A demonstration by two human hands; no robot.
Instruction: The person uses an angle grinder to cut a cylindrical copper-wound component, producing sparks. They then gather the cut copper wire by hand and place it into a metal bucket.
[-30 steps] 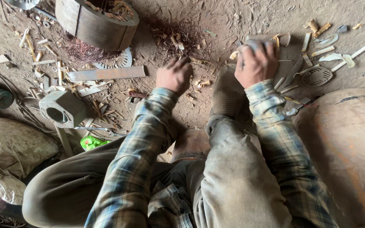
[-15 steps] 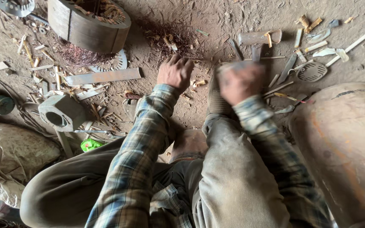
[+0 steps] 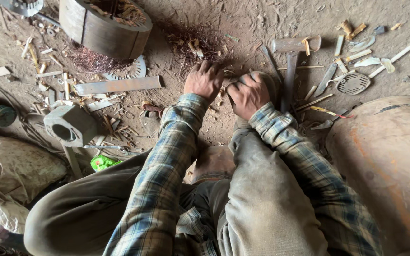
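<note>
Resting palm-down on the dirt floor [image 3: 243,19], the left hand [image 3: 204,79] spreads loose fingers over copper wire scraps [image 3: 193,45], gripping nothing. Just beside it, the right hand [image 3: 248,94] is clenched in a tight grip around something hidden inside it, near a hammer [image 3: 290,61].

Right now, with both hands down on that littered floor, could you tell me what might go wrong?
The left hand rests bare among thin wire scraps and splinters, so a cut or prick seems possible. The right hand is fisted close beside the hammer and loose metal strips, which could nick its knuckles. What the fist holds is hidden.
</note>
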